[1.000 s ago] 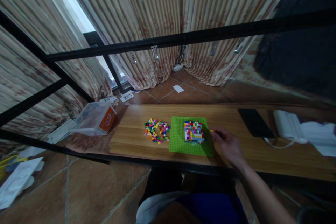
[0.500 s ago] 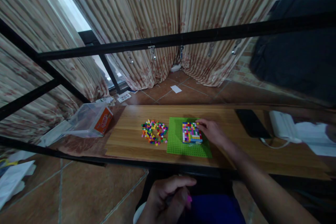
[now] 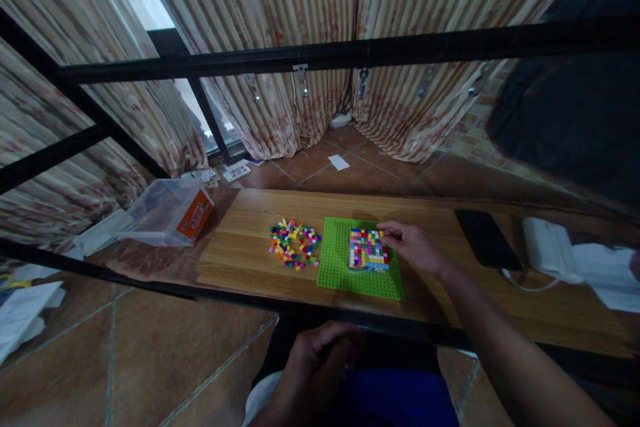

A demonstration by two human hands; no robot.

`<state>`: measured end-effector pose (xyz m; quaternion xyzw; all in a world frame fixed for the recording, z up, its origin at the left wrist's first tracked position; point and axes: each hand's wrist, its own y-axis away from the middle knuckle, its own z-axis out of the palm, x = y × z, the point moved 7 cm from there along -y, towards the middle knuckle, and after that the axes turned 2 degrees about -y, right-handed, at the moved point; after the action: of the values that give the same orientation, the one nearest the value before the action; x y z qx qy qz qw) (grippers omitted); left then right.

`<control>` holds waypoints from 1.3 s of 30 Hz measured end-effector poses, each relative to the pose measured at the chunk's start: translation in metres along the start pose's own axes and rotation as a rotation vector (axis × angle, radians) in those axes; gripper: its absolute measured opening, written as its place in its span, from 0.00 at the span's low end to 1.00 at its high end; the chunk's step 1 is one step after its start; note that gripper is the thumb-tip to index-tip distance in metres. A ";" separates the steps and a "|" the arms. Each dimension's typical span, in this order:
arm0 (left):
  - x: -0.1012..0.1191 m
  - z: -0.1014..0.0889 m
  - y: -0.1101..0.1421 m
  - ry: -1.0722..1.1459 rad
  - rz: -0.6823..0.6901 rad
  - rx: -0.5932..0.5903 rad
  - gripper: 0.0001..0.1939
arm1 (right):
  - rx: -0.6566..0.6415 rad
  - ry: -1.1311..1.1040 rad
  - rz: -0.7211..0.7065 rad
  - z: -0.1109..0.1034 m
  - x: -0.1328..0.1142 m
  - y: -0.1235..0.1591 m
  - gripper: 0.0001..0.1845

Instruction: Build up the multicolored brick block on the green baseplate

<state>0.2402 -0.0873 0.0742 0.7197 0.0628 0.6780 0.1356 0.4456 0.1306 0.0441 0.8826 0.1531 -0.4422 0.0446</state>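
Note:
A green baseplate (image 3: 340, 267) lies on the wooden tabletop (image 3: 250, 253). On it stands a block of many-coloured small bricks (image 3: 369, 249). My right hand (image 3: 413, 245) reaches over the plate's right side, its fingertips pinched against the block's upper right corner. Whether a brick sits between them is too small to make out. A loose pile of coloured bricks (image 3: 294, 243) lies left of the plate. My left hand (image 3: 317, 363) rests low over my lap below the table edge, fingers curled inward, holding nothing that I can see.
A clear plastic box with an orange label (image 3: 170, 212) lies on its side at the table's left end. A black phone (image 3: 487, 248) and a white device with a cable (image 3: 547, 248) lie to the right. A black metal frame (image 3: 350, 53) crosses overhead.
My right hand moved from the plate's right edge onto the brick block's upper right corner. My left hand rose into view over my lap.

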 end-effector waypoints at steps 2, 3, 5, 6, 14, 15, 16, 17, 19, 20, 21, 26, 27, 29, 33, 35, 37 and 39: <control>-0.002 -0.001 -0.001 -0.018 -0.009 0.009 0.15 | -0.007 -0.042 0.006 0.001 0.003 0.001 0.17; -0.003 -0.002 -0.001 -0.024 -0.017 0.015 0.15 | -0.011 -0.064 0.007 0.001 0.004 0.001 0.17; -0.005 -0.004 -0.001 -0.032 -0.029 0.026 0.15 | -0.001 -0.098 0.013 0.001 0.008 0.003 0.17; -0.007 -0.005 -0.002 -0.035 -0.032 0.030 0.15 | 0.009 -0.113 0.017 0.001 0.011 0.003 0.16; -0.016 -0.009 -0.005 -0.075 -0.044 0.017 0.14 | 0.029 -0.158 -0.003 0.006 0.013 0.008 0.13; -0.018 -0.009 -0.005 -0.078 -0.047 0.017 0.14 | 0.036 -0.178 0.007 0.006 0.013 0.008 0.13; -0.019 -0.009 -0.006 -0.080 -0.048 0.016 0.15 | 0.048 -0.199 0.021 0.006 0.014 0.008 0.14; -0.020 -0.009 -0.006 -0.081 -0.046 0.016 0.15 | 0.062 -0.222 0.036 0.006 0.015 0.008 0.15; -0.022 -0.008 -0.007 -0.089 -0.041 0.013 0.15 | 0.077 -0.266 0.060 0.006 0.016 0.007 0.15; -0.022 -0.008 -0.007 -0.094 -0.040 0.015 0.15 | 0.075 -0.284 0.066 0.006 0.017 0.006 0.16; -0.022 -0.008 -0.007 -0.099 -0.041 0.018 0.15 | 0.063 -0.297 0.067 0.006 0.016 0.006 0.16; -0.023 -0.010 -0.006 -0.109 -0.072 0.038 0.16 | -0.026 -0.272 0.056 0.005 0.012 0.002 0.15; -0.024 -0.010 -0.006 -0.109 -0.074 0.039 0.15 | -0.035 -0.260 0.059 0.005 0.011 0.001 0.15; -0.027 -0.010 -0.007 -0.102 -0.075 0.040 0.15 | -0.046 -0.243 0.069 0.004 0.011 0.000 0.14; -0.036 -0.008 -0.011 -0.039 -0.098 0.049 0.16 | -0.044 -0.226 0.064 0.004 0.010 -0.001 0.14; -0.040 -0.008 -0.013 0.023 -0.109 0.076 0.17 | -0.037 -0.216 0.060 0.005 0.010 -0.002 0.13; -0.040 -0.009 -0.016 0.098 -0.101 0.106 0.18 | -0.034 -0.206 0.058 0.005 0.011 -0.002 0.13; -0.037 -0.011 -0.018 0.153 -0.078 0.127 0.18 | 0.008 -0.200 0.065 0.003 0.011 0.000 0.13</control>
<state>0.2285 -0.0788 0.0338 0.6698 0.1439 0.7199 0.1108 0.4497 0.1321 0.0338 0.8388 0.1175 -0.5269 0.0703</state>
